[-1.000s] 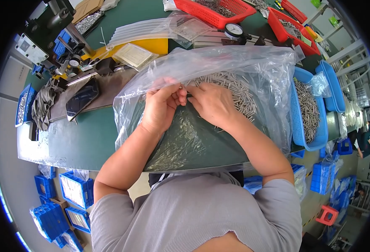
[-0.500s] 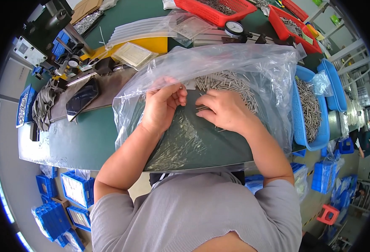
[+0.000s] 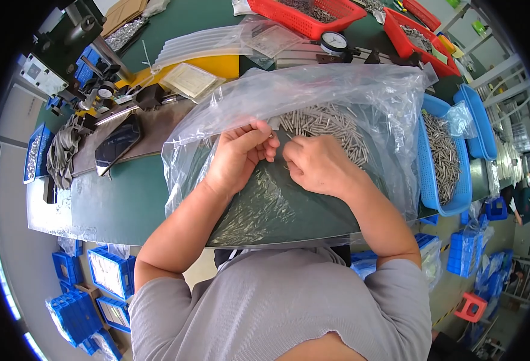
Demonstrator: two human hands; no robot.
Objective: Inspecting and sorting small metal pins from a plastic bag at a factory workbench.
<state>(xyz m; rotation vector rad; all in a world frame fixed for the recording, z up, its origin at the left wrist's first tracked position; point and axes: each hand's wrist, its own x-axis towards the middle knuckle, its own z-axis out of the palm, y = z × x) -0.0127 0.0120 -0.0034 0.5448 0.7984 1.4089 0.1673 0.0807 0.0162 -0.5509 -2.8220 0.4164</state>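
"Which step is in hand?"
"Seemingly fingertip handling. Left hand (image 3: 236,157): thumb against curled fingers. Right hand (image 3: 320,165): fingers bunched; I can't tell what either pinches. Metal pins (image 3: 340,129) lie piled just beyond, amid a clear plastic bag (image 3: 391,96)."
"Next move?"
"Probably calls for light, precise fingertips."

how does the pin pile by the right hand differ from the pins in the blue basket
The pin pile spreads loosely amid clear plastic; the basket pins are confined by the blue basket. The right hand partly hides the pin pile, while neither hand covers the basket pins. Both are heaps of slim, greyish, metal-looking pieces.
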